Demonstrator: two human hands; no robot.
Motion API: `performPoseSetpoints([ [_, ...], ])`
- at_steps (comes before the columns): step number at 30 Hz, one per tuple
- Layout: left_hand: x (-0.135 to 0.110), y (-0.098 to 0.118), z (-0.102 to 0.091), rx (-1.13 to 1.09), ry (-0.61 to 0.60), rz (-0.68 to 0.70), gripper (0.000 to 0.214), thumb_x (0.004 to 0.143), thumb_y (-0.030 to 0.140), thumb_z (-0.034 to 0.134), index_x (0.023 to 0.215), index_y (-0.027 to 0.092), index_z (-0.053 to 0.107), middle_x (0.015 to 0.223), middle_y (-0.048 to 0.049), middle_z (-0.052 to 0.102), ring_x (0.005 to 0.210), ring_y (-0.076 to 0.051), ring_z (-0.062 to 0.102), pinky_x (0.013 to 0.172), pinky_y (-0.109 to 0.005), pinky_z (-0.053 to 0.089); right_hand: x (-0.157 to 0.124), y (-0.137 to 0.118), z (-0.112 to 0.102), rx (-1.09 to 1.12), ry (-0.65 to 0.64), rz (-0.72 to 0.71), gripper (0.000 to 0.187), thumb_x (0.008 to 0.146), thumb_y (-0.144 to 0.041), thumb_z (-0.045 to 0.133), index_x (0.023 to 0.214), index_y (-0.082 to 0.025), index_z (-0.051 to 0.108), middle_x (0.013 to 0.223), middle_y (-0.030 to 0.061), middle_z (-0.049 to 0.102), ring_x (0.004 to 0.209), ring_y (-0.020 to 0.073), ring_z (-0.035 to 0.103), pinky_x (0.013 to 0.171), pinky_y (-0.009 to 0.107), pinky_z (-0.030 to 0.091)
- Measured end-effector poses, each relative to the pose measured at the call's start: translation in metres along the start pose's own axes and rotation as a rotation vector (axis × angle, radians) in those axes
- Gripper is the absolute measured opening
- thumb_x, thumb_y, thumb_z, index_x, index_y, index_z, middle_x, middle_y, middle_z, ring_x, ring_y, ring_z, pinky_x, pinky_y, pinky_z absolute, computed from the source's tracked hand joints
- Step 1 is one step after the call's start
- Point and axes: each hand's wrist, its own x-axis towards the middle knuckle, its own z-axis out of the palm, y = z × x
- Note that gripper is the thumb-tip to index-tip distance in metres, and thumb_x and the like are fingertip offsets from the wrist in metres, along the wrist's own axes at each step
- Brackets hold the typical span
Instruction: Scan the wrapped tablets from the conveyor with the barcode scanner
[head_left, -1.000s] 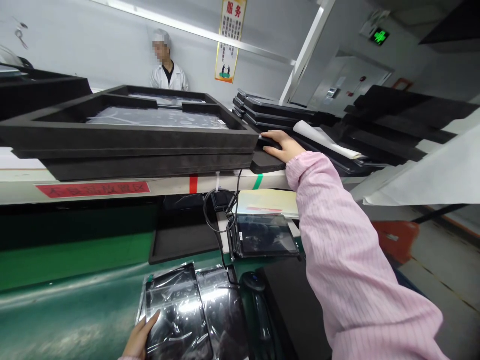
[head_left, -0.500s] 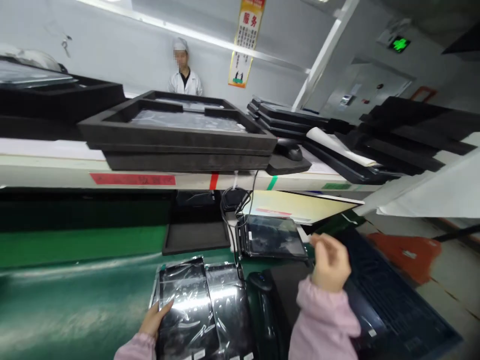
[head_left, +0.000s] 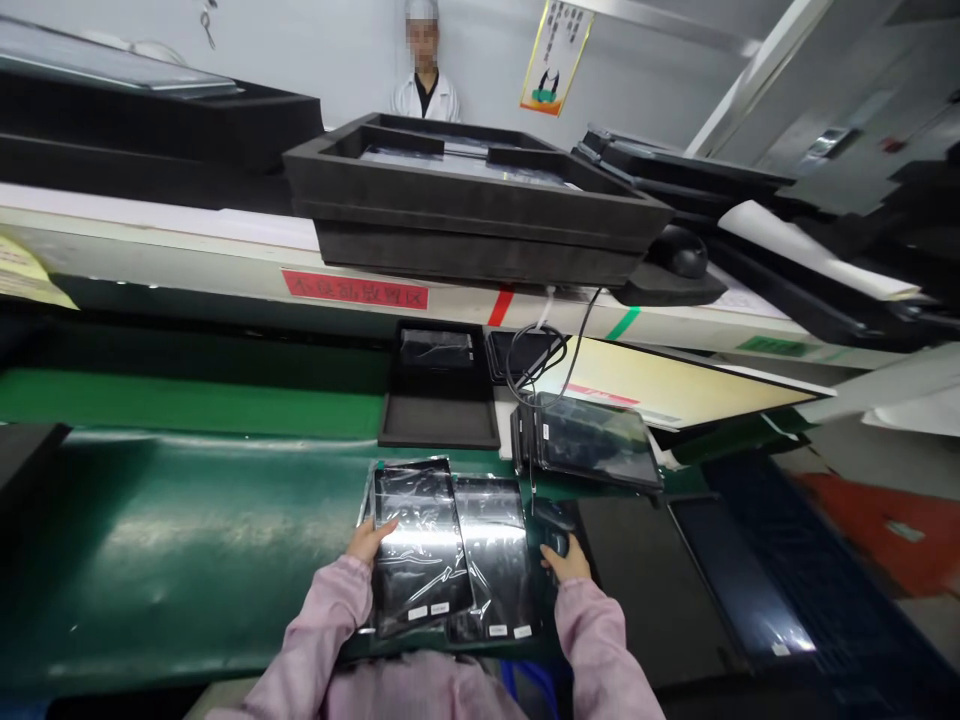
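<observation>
Two flat black tablets in clear plastic bags lie side by side on the green belt in front of me. My left hand (head_left: 366, 545) grips the left edge of the left bagged tablet (head_left: 420, 550), thumb on top. The right bagged tablet (head_left: 495, 555) lies partly under it. My right hand (head_left: 565, 563) is closed on a black handheld scanner (head_left: 551, 518) just right of the bags. Both arms are in pink sleeves.
A tablet on a stand (head_left: 592, 440) and a black foam tray (head_left: 439, 395) sit behind the bags, with a cable above. The shelf overhead carries stacked black foam trays (head_left: 472, 195) and a mouse (head_left: 679, 250). A person in a white coat (head_left: 424, 90) stands beyond. A dark mat (head_left: 645, 580) lies to the right.
My right hand came down from the mouse on the shelf and closed on the scanner by the bags. My view dropped lower. The left hand stayed on the bagged tablet.
</observation>
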Motion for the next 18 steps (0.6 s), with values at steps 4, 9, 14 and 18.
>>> performPoseSetpoints([
  [4, 0.002, -0.001, -0.002, 0.000, -0.001, -0.002, 0.046, 0.066, 0.019, 0.067, 0.103, -0.005, 0.057, 0.095, -0.0199, 0.069, 0.097, -0.027, 0.061, 0.090, -0.035, 0.041, -0.034, -0.007, 0.000, 0.108, -0.023, 0.011, 0.036, 0.060, -0.040, 0.055, 0.091, -0.028, 0.042, 0.057, -0.0057, 0.058, 0.053, 0.0231, 0.063, 0.052, 0.037, 0.052],
  [9, 0.002, 0.001, -0.003, -0.008, -0.005, -0.020, 0.045, 0.057, 0.021, 0.076, 0.096, 0.002, 0.062, 0.088, -0.0179, 0.071, 0.091, -0.028, 0.064, 0.088, -0.039, 0.045, -0.115, 0.002, 0.012, 0.157, -0.418, 0.079, 0.073, 0.055, -0.028, 0.055, 0.122, -0.013, 0.031, 0.048, -0.0079, 0.053, 0.041, 0.0157, 0.054, 0.043, 0.027, 0.043],
  [14, 0.001, 0.001, -0.003, -0.024, -0.005, -0.023, 0.042, 0.051, 0.026, 0.080, 0.087, 0.009, 0.066, 0.082, -0.0124, 0.072, 0.088, -0.027, 0.065, 0.090, -0.040, 0.046, -0.154, 0.005, 0.039, 0.107, -0.579, 0.177, 0.088, 0.054, -0.022, 0.054, 0.133, -0.008, 0.018, 0.064, -0.0037, 0.056, 0.042, 0.0112, 0.051, 0.044, 0.026, 0.043],
  [18, 0.001, 0.002, -0.003, -0.028, 0.015, -0.033, 0.038, 0.050, 0.023, 0.081, 0.083, 0.011, 0.067, 0.081, -0.0100, 0.072, 0.088, -0.025, 0.066, 0.091, -0.039, 0.045, -0.156, 0.005, 0.049, 0.054, -0.579, 0.168, 0.083, 0.056, -0.020, 0.053, 0.133, -0.011, 0.022, 0.069, -0.0022, 0.057, 0.042, 0.0109, 0.051, 0.045, 0.026, 0.045],
])
